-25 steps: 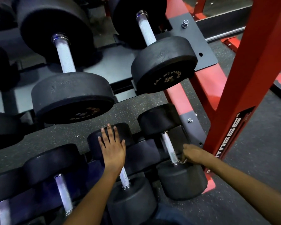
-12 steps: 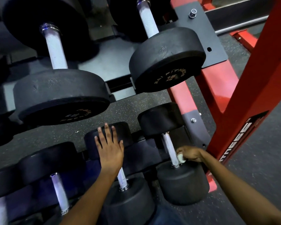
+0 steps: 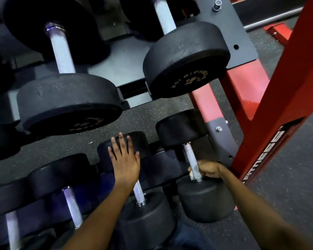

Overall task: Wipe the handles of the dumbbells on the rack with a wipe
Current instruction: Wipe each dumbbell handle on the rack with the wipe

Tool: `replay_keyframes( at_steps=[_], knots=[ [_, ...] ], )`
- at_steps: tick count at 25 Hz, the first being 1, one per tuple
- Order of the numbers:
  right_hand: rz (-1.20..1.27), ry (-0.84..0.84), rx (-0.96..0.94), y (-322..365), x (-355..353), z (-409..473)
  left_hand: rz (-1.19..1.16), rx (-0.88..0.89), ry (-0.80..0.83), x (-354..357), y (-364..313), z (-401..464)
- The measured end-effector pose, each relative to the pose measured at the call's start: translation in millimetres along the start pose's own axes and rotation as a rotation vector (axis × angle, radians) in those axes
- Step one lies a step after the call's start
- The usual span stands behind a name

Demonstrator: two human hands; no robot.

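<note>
Black dumbbells with silver handles lie on a two-tier rack [image 3: 222, 141]. My right hand [image 3: 208, 168] grips the low end of the rightmost lower dumbbell's handle [image 3: 191, 156], with a white wipe [image 3: 192, 175] wrapped between fingers and bar; only a corner of the wipe shows. My left hand [image 3: 124, 159] rests flat, fingers spread, on the far head of the neighbouring dumbbell [image 3: 134, 141], whose handle [image 3: 139, 193] shows below my wrist.
Two large dumbbells [image 3: 65, 98] [image 3: 186, 58] sit on the upper tier. A red steel upright [image 3: 282, 98] stands close to the right of my right hand. More small dumbbells [image 3: 72, 204] line the lower tier to the left. Speckled rubber floor lies at right.
My right hand has closed round the handle with the wipe, moving in from beside the bar's low end. The left hand has stayed on the dumbbell head.
</note>
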State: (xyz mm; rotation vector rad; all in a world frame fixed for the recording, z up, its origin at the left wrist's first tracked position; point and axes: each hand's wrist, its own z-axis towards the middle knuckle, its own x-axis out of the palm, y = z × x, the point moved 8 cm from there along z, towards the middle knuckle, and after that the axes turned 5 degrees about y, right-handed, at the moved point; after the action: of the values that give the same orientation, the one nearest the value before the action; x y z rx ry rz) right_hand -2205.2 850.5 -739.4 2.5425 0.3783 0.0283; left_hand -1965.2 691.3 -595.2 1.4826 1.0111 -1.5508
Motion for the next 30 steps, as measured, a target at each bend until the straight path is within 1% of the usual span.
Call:
replay_keyframes(
  at_steps=[2,3,5,6,7,8,9,10,11,12,13,14,15,16,17,18,19,20,21,22,23,26,27,28,30],
  knots=[
    [0.037,-0.010,0.009,-7,-5,-3,0.016,0.000,-0.008,0,1,-1],
    [-0.033,-0.031,0.029,-12,-12,-5,0.013,-0.004,-0.008,-1,0,-1],
    [-0.273,-0.101,0.091,-9,-21,-15,0.000,-0.009,-0.004,-2,0,1],
    [-0.389,-0.150,0.127,-5,-25,-19,-0.006,-0.008,-0.001,-2,0,0],
    [-0.454,-0.246,0.166,6,-34,-22,-0.006,-0.008,0.000,-1,1,-2],
    [-0.456,-0.359,0.156,21,-45,-23,-0.004,-0.008,-0.009,-2,1,-2],
    [-0.366,-0.436,0.087,37,-53,-21,-0.007,-0.008,-0.015,-3,0,-1],
    [-0.191,-0.510,-0.034,53,-63,-21,-0.018,-0.011,-0.011,-4,0,0],
    [-0.107,-0.612,-0.122,58,-72,-18,-0.034,-0.012,-0.003,-4,-1,1],
    [-0.198,-0.672,-0.144,60,-74,-20,-0.043,-0.014,0.008,-4,-1,1],
    [-0.309,-0.628,-0.132,60,-64,-29,-0.047,-0.016,0.010,-4,0,0],
    [-0.441,-0.548,-0.092,54,-50,-34,-0.050,-0.020,0.013,-5,0,-1],
    [-0.573,-0.420,-0.032,40,-36,-36,-0.050,-0.025,0.017,-5,0,-1],
    [-0.621,-0.291,0.036,23,-26,-38,-0.047,-0.031,0.021,-5,-1,-1],
    [-0.571,-0.246,0.061,19,-26,-38,-0.039,-0.033,0.020,-5,-1,0],
    [-0.448,-0.286,0.026,27,-33,-36,-0.033,-0.032,0.014,-5,-1,1],
    [-0.231,-0.404,-0.047,42,-45,-34,-0.029,-0.027,0.005,-5,-1,1],
    [-0.026,-0.560,-0.133,59,-57,-37,-0.018,-0.018,-0.007,-5,-2,1],
    [0.123,-0.659,-0.197,67,-64,-37,-0.014,-0.013,-0.020,-5,-3,0],
    [0.085,-0.710,-0.192,70,-63,-40,-0.022,-0.015,-0.022,-5,-3,0],
    [-0.067,-0.676,-0.142,63,-55,-47,-0.042,-0.024,-0.012,-5,-2,-1],
    [-0.538,-0.336,0.059,16,-22,-45,-0.063,-0.036,0.007,-4,-1,-1],
    [-0.601,-0.313,0.094,18,-24,-43,-0.059,-0.031,0.003,-3,-1,0],
    [-0.593,-0.382,0.042,39,-31,-42,-0.055,-0.029,0.000,-3,-1,0],
    [-0.348,-0.671,-0.103,83,-55,-49,-0.040,-0.028,-0.008,-3,0,0]
  ],
)
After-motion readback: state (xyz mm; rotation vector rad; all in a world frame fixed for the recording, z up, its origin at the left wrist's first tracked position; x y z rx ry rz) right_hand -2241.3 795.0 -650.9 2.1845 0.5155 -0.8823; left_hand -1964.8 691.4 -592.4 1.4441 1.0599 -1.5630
